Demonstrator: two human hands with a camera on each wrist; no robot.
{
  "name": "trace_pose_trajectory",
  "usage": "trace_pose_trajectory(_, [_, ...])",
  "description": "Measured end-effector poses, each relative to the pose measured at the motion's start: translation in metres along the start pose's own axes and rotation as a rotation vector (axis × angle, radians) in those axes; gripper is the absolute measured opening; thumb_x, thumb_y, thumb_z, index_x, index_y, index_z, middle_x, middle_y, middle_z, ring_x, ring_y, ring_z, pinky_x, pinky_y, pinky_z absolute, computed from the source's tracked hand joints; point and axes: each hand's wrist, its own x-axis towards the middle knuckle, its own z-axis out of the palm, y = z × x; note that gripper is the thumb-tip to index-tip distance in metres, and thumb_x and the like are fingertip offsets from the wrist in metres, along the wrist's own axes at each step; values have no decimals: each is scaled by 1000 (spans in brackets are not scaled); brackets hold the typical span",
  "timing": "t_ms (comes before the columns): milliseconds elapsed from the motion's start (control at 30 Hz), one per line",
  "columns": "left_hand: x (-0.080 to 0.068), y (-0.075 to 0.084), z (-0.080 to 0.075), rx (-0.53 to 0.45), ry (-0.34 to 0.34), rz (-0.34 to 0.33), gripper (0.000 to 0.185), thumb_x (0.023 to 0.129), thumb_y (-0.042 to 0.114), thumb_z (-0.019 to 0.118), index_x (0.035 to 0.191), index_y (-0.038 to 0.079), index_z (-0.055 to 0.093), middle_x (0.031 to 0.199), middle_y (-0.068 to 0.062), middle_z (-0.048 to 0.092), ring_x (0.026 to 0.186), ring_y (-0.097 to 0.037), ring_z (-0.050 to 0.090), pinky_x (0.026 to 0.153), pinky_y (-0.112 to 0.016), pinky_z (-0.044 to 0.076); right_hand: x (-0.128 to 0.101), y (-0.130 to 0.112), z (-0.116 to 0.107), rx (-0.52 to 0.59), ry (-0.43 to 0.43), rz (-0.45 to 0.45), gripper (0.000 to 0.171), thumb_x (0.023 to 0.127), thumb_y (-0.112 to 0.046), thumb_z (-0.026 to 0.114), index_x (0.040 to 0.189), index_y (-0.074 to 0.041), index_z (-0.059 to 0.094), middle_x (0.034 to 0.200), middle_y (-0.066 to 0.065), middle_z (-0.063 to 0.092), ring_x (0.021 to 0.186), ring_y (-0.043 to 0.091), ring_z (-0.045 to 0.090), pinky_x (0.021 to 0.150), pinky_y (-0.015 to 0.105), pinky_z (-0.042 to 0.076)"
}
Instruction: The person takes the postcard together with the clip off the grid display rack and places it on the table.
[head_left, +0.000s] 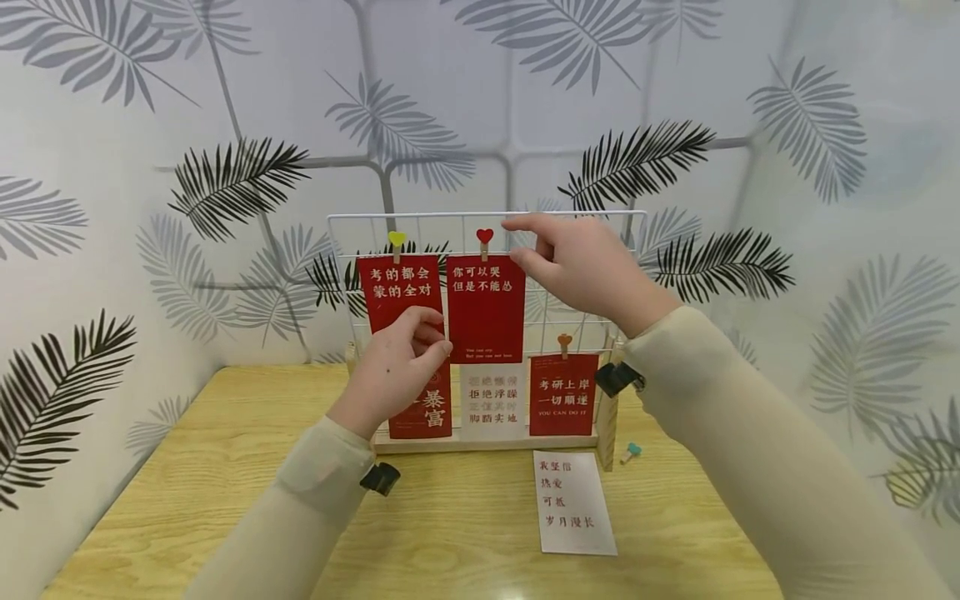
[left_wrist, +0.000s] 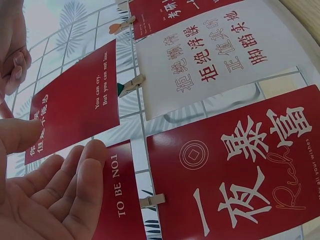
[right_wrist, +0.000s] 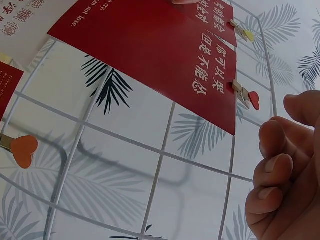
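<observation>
Standing upright on wooden table: white wire grid, cards clipped to it in two rows. Upper row: red card under yellow heart clip, next to it red card under red heart clip. Lower row: red card with large characters, mostly behind left hand, then white card, then small red card under orange heart clip.

Left hand raised at lower edge of left upper red card, fingers curled, thumb and fingertips meeting at seam between the two upper cards; pinching card edge by head view, though left wrist view shows palm loosely open with fingers just touching card marked "TO BE NO1". Exact grip: cannot tell.

Right hand raised at top right of grid, just beside upper right corner of middle red card. Index finger pointing left along top wire, thumb below, remaining fingers curled. Holding nothing visible; apart from card in right wrist view.

Lying flat on table in front of grid: loose white card. Near it, right of frame foot, small teal clip.
</observation>
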Motion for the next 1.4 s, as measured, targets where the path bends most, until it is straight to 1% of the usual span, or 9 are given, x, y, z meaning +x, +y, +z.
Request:
trace_pose_trajectory(133, [2,1,1,-15,-9,-19,34,100,29,65,130,19,54,109,2,65,88,-19,68,71,-35,58,3,0,1,-5,-7,-4,46,103,-38,56,147,-28,53,70,1,56,57,20,49,57,35,44])
trace_pose_trajectory(367, [8,2,1,29,-1,-19,33,100,33,63,128,19,56,108,6,66,91,-14,65,80,-38,55,9,-8,-1,-66,-39,6,47,103,-39,55,148,-27,53,71,0,57,58,19,50,56,34,43])
trace_pose_trajectory(500, [11,3,1,48,-4,-35,35,100,35,63,130,19,56,110,5,66,94,-14,64,81,-38,54,13,-12,0,-103,-71,9,49,103,-39,54,150,-27,50,73,0,58,59,19,50,54,34,43])
trace_pose_trajectory(667, [16,5,2,40,-21,-61,39,100,37,63,133,18,56,112,4,65,98,-17,63,83,-39,55,15,-13,2,-136,-77,11,51,103,-38,55,152,-25,49,74,-1,60,61,18,52,53,33,45])
trace_pose_trajectory(867, [21,6,2,28,-13,-67,39,99,38,63,132,19,57,113,4,65,101,-18,63,87,-42,53,20,-15,5,-180,-86,11,51,104,-39,53,152,-23,48,74,-1,60,65,17,54,53,33,46])
trace_pose_trajectory(1033, [23,6,2,21,-2,-57,36,100,36,63,130,18,58,110,3,66,98,-19,63,86,-41,54,25,-19,9,-235,-72,2,50,105,-37,51,151,-20,49,78,-2,63,71,15,58,58,32,51])
trace_pose_trajectory(1133, [24,7,4,32,4,-51,33,100,33,63,128,17,59,108,2,66,95,-19,64,84,-40,54,27,-20,11,-260,-58,7,49,105,-36,51,150,-19,50,79,-3,65,71,15,59,60,32,52])
trace_pose_trajectory(1267, [26,7,6,47,15,-45,29,100,31,63,125,16,60,105,1,67,92,-19,64,82,-38,55,28,-20,13,-278,-37,21,47,104,-36,52,148,-19,53,77,-3,64,68,16,59,59,32,51])
trace_pose_trajectory(1400, [26,7,7,51,27,-30,29,101,28,64,125,14,60,105,0,67,91,-20,63,82,-38,55,29,-21,16,-295,-16,25,42,104,-35,52,143,-20,58,77,-4,64,65,16,58,54,32,50])
